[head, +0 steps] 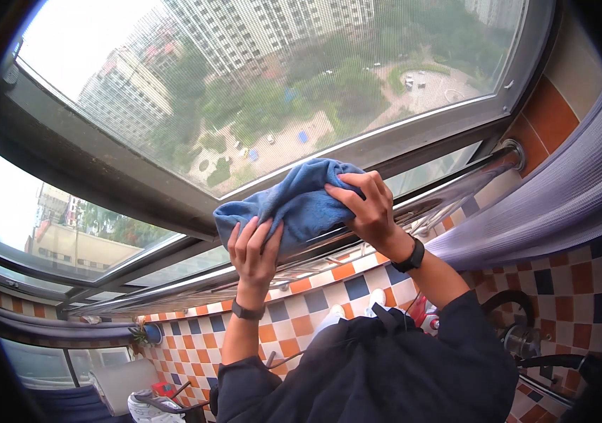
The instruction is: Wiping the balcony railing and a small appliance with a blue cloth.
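Observation:
A blue cloth [301, 203], bunched and folded, is spread between my two hands in front of the window. My left hand [254, 246] grips its lower left part, fingers pressed into the fabric. At the upper right end, my right hand [367, 209] pinches a fold between thumb and fingers. Behind the cloth is the lower frame of the screened window [412, 129]. A shiny metal railing [449, 193] runs just below and behind the cloth, partly hidden by it. Whether the cloth touches the rail or frame, I cannot tell.
A pale purple curtain [539, 211] hangs at the right. Below lies a checkered tile floor [301, 322]. A vacuum-like appliance [520, 338] stands at the lower right. A potted plant [147, 333] and a rolled grey mat [123, 386] are at the lower left.

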Available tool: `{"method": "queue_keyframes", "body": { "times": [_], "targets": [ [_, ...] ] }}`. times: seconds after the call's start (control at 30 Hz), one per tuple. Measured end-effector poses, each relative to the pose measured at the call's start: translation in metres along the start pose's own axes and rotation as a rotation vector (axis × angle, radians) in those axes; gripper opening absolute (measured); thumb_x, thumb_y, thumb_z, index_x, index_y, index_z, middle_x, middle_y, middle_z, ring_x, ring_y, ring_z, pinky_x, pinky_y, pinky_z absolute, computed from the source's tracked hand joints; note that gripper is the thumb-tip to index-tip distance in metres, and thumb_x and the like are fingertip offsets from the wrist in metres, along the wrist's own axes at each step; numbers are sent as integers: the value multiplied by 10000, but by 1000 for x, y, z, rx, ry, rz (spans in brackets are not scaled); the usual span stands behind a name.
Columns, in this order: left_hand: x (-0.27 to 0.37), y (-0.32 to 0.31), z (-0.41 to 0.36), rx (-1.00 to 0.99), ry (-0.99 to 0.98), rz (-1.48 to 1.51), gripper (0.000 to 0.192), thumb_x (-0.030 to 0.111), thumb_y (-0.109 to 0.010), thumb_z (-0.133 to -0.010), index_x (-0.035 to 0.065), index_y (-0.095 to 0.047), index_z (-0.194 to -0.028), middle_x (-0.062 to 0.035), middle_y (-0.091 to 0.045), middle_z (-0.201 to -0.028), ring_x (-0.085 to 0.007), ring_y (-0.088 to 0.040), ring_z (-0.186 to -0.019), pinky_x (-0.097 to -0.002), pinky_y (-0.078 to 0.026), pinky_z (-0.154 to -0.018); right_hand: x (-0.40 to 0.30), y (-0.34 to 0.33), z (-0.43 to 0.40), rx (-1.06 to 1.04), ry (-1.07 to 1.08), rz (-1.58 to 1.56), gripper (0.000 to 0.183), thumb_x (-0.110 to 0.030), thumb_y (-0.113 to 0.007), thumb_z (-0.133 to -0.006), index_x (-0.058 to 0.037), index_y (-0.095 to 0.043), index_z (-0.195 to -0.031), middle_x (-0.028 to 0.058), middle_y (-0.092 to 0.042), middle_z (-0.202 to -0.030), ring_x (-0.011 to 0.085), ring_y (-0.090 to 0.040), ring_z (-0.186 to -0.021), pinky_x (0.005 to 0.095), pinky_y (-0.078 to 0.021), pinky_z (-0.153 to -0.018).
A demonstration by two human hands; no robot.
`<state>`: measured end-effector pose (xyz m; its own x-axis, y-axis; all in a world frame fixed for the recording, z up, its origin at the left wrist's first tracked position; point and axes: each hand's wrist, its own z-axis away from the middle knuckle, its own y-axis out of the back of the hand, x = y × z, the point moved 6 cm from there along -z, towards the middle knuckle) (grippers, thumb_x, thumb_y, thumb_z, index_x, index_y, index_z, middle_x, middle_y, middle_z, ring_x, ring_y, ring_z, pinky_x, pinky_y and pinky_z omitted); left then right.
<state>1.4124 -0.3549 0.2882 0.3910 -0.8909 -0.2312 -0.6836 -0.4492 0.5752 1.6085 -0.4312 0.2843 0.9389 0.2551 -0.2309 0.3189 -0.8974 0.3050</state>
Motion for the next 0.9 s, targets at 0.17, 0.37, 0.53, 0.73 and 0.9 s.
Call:
{"method": "queue_keyframes", "body": {
  "times": [0.17,0.37,0.53,0.73,0.9],
  "targets": [
    [-5,28,-37,148,55,-129,257,87,-743,-792,79,-723,-1048,-74,-627,-1137,-293,-583,-1128,-480,-457,-1010,-8,10,-48,133,66,-16,436,-72,-812,-649,-112,-706,-1070,87,-611,-1059,254,-587,-880,341,-504,-720],
    [33,8,-79,148,-25,16,263,104,-712,-799,154,-736,-1056,-14,-620,-1183,-220,-575,-1147,-419,-456,-997,20,58,-41,226,-73,168,371,-106,-792,-688,-106,-710,-1050,99,-622,-1037,281,-591,-885,369,-498,-765],
    [85,-10,-71,-73,-44,350,280,94,-694,-782,121,-737,-1057,-39,-626,-1196,-230,-574,-1148,-420,-465,-983,40,104,19,74,-234,209,397,-89,-806,-708,-56,-673,-1080,144,-612,-1066,307,-606,-968,384,-497,-850],
    [109,-14,-24,-130,-62,435,294,130,-672,-787,136,-724,-1077,-27,-622,-1239,-218,-571,-1168,-419,-455,-1006,25,125,68,-59,-240,138,416,-131,-819,-683,-62,-667,-1063,160,-610,-1072,324,-608,-951,393,-503,-823],
    [115,-28,25,-143,-78,363,242,156,-698,-803,161,-743,-1040,-11,-631,-1229,-209,-577,-1156,-422,-455,-1001,25,102,119,-133,-174,128,348,-9,-735,-696,-79,-681,-1032,126,-599,-1098,327,-606,-975,414,-510,-841]
  ]
}}
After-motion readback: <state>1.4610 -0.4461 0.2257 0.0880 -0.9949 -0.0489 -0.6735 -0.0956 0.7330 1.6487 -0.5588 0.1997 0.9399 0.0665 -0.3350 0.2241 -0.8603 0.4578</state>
